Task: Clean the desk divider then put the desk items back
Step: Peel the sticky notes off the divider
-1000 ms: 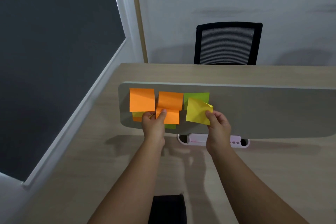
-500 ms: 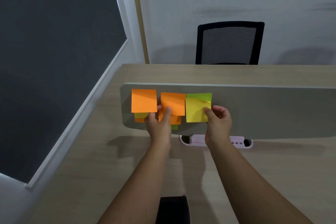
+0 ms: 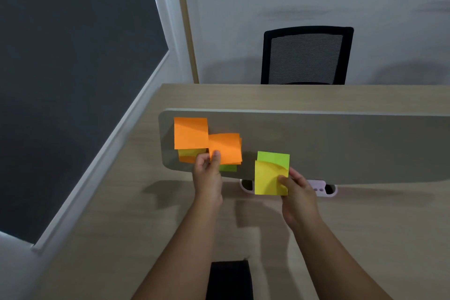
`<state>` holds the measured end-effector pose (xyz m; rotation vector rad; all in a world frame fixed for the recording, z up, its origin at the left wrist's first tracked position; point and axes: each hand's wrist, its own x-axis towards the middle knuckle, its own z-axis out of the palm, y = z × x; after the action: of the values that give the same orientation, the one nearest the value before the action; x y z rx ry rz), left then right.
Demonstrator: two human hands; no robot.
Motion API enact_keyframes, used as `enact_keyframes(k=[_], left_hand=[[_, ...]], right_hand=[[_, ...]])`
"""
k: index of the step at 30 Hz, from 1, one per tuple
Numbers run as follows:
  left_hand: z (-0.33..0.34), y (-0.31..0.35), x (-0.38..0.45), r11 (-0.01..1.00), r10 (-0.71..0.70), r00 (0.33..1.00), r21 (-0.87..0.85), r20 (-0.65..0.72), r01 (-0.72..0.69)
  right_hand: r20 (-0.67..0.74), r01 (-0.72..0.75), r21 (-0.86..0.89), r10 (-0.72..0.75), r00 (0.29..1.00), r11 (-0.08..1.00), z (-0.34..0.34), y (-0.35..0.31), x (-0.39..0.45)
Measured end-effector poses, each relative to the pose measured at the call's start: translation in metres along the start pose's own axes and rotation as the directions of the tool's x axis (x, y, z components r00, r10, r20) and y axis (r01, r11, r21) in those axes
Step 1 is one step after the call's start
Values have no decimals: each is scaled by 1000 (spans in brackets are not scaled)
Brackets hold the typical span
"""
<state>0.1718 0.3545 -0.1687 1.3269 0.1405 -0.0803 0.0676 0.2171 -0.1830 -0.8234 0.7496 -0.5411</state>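
Office workstation: wood-grain bench (image 3: pixel 316 238), grey desk divider (image 3: pixel 341 148) with sticky notes (image 3: pixel 191 133), mesh chair (image 3: pixel 306 56) opposite.

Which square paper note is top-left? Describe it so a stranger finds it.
Start at the long grey desk divider standing across the wooden desk. At its left end is a square orange sticky note, highest of all. No hand touches it.

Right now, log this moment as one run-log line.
stage: pulling sticky notes off divider | left hand: pinching orange note | right hand: holding yellow note and green note | top-left orange note: on divider
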Motion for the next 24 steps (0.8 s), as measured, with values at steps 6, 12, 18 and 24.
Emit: enact_keyframes(k=[6,12,18,24], left_hand=[[-6,-5,0,996,-59,998,68,-6,59],[-15,11,-1,996,8,1000,88,0,-8],[-48,20,-32,981,135,978,114,160,-154],[-56,60,-5,944,317,946,113,-68,-309]], right_hand=[[72,-80,-13,81,994,997,1,9,0],[95,-161,49,156,983,986,8,21,7],[58,-192,12,191,980,981,12,33,13],[136,-128,-184,154,979,975,40,45,4]])
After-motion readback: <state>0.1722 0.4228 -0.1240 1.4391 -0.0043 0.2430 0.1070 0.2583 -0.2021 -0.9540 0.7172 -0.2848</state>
